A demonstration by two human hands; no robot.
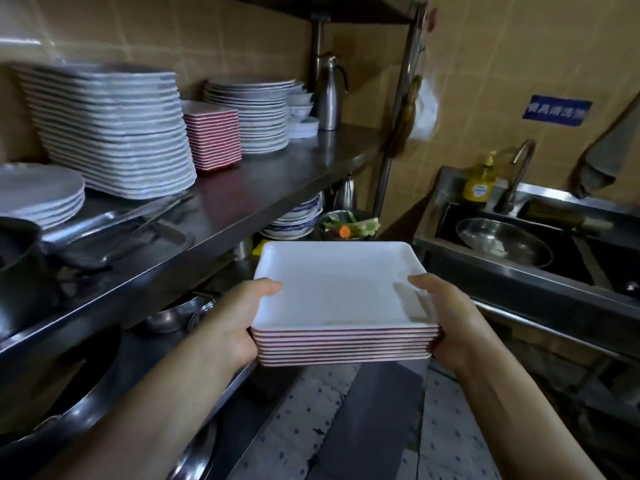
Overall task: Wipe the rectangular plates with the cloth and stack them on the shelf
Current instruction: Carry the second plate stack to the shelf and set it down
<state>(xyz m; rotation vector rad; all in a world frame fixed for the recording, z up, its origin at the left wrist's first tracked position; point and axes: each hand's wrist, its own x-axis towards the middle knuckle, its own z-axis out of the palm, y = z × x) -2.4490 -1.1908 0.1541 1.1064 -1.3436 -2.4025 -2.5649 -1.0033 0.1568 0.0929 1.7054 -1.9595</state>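
Observation:
A stack of several rectangular plates point(341, 289), white on top with red edges, hangs in the air in front of me at waist height. My left hand point(239, 320) grips its left side, thumb on the top plate. My right hand point(446, 317) grips the right side the same way. On the steel shelf point(277, 181) to the left stands another stack of red-edged rectangular plates point(213, 135). No cloth is in view.
The shelf also carries a tall pile of white trays point(110, 133), round plates point(252, 112), small bowls and a steel jug point(329, 95). A sink point(519, 237) with a steel bowl, tap and soap bottle is at the right. Pots and bowls sit on the lower shelf.

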